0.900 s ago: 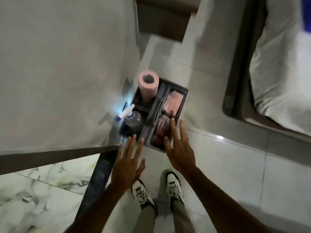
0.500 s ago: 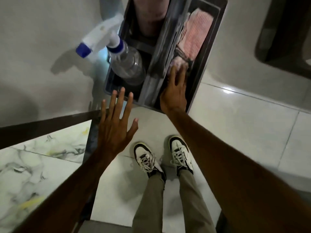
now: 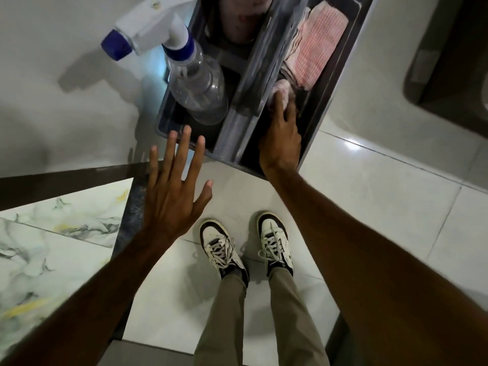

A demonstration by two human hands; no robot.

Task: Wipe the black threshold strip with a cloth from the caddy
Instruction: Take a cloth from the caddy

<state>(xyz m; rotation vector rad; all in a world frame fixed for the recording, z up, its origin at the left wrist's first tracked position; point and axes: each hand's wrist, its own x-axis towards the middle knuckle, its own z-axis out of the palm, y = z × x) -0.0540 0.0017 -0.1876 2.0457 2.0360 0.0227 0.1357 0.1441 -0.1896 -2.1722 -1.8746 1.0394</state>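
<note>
A grey caddy [image 3: 320, 120] stands on the floor against the wall. Its right compartment holds folded pink checked cloths [image 3: 315, 51] and a crumpled pale pink cloth [image 3: 281, 88]. My right hand [image 3: 281, 138] is down in that compartment, fingertips on the crumpled cloth; the back of the hand hides whether they grip it. My left hand [image 3: 171, 196] hovers open with spread fingers over the caddy's near left corner. The black threshold strip [image 3: 129, 220] runs below it, between marble tile and white tile.
A clear spray bottle [image 3: 196, 85] with a white and blue trigger stands in the caddy's left compartment, a pink roll [image 3: 237, 19] behind it. My two sneakers [image 3: 224, 249] are on the white tile. A grey wall is at left, dark furniture at the upper right.
The view has closed in on the caddy. My right hand went from above the caddy's near edge down into the right compartment onto the crumpled cloth. My left hand stayed spread.
</note>
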